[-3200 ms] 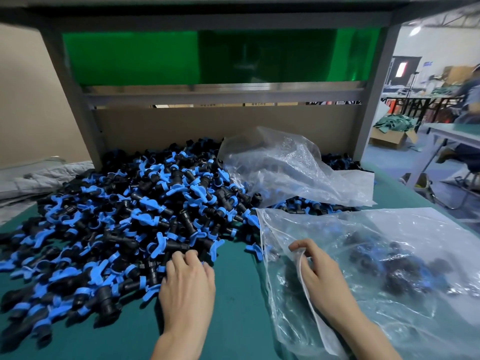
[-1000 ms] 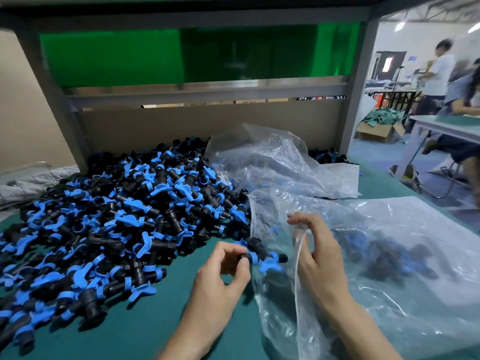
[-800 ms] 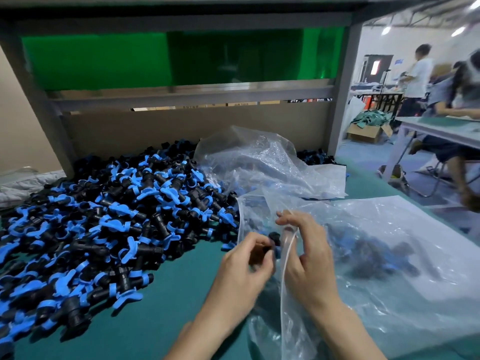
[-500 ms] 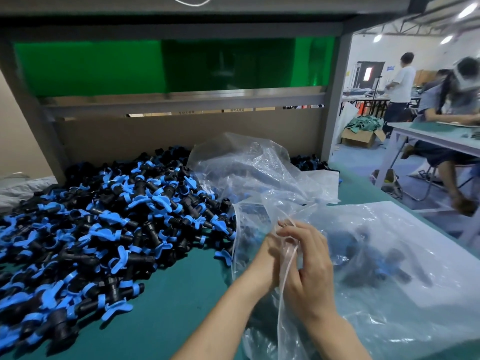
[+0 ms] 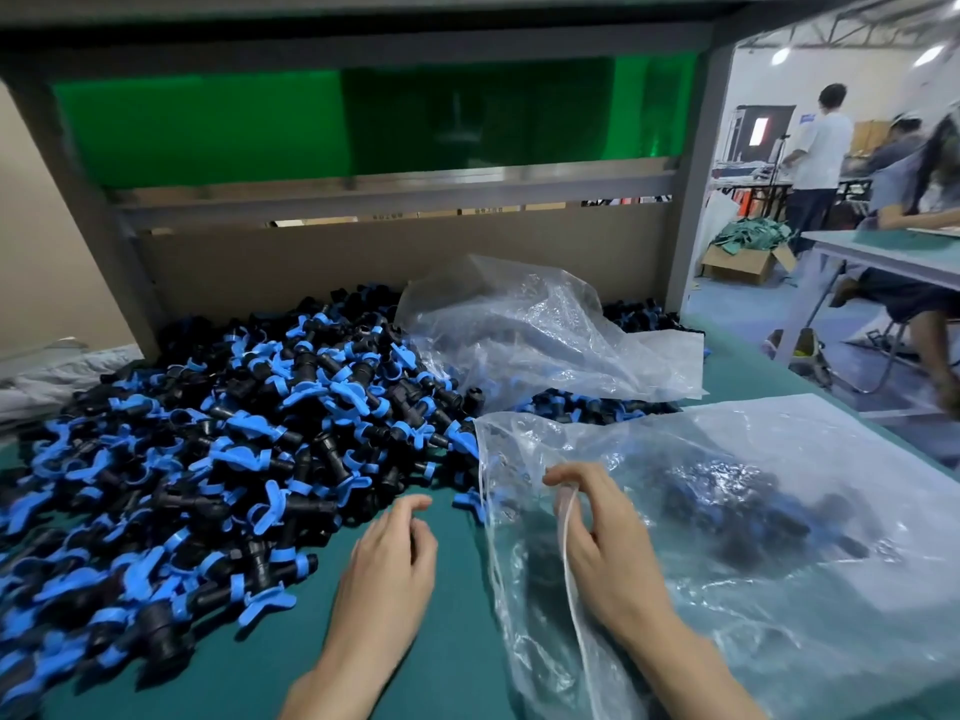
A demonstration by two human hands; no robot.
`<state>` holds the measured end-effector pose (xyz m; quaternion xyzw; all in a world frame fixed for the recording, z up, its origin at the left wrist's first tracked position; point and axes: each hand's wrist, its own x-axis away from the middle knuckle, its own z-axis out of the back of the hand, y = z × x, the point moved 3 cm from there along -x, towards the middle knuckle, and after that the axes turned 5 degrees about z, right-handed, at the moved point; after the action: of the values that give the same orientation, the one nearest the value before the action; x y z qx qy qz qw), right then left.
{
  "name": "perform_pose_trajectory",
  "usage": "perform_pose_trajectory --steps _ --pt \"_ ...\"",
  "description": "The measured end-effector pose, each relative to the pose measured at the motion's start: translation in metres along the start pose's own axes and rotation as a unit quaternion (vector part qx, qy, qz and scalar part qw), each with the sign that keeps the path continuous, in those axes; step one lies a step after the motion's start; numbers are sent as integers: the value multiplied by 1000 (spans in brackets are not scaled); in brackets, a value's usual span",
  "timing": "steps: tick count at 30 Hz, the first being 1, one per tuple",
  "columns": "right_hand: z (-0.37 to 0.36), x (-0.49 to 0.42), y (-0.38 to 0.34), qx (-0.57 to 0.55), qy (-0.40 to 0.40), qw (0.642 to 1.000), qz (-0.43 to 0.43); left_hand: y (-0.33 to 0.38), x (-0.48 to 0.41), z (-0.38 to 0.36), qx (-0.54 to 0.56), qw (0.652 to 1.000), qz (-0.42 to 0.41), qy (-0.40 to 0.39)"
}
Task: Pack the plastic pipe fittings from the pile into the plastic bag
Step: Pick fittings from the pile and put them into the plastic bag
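Right hand pinches the mouth edge of the plastic bag, thumb and fingers closed on the film, lifting the lip. My read: that keeps the opening propped and facing the pile so fittings can go straight in.

Left hand sits just left of the bag mouth, over bare green mat, fingers loosely curled and part open, holding nothing. It's between bag and pile, so likely between loads.

Pile of black-and-blue fittings lies left of the bag, its near edge touching the bag mouth. That makes for a short reach. A dark cluster of fittings is already inside the bag, toward its far end. Most stock is still outside, so the job looks early.

A second crumpled clear bag lies behind the working bag, draped over the pile's right end.

No brand or label legible on bag or fittings. Small print on the frame rail behind the bag is too blurred to read.
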<state>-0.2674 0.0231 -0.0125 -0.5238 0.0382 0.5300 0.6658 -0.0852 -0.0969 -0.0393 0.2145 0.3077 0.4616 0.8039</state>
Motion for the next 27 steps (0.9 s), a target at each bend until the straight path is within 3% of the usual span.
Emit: perform_pose_trajectory --steps 4,9,16,22,27 --pt "5 1 2 -43 58 997 -35 7 -6 -9 -83 995 -45 24" --pt "4 2 3 -51 62 996 -47 18 -24 -23 -183 981 -60 13" --pt "4 2 5 -41 68 995 -58 21 -32 -23 -135 989 -47 30" --pt "4 1 6 -49 67 995 -62 37 -31 -19 -96 990 -96 50" --pt "5 1 5 -53 66 994 -63 50 -66 -11 -281 954 -103 14"
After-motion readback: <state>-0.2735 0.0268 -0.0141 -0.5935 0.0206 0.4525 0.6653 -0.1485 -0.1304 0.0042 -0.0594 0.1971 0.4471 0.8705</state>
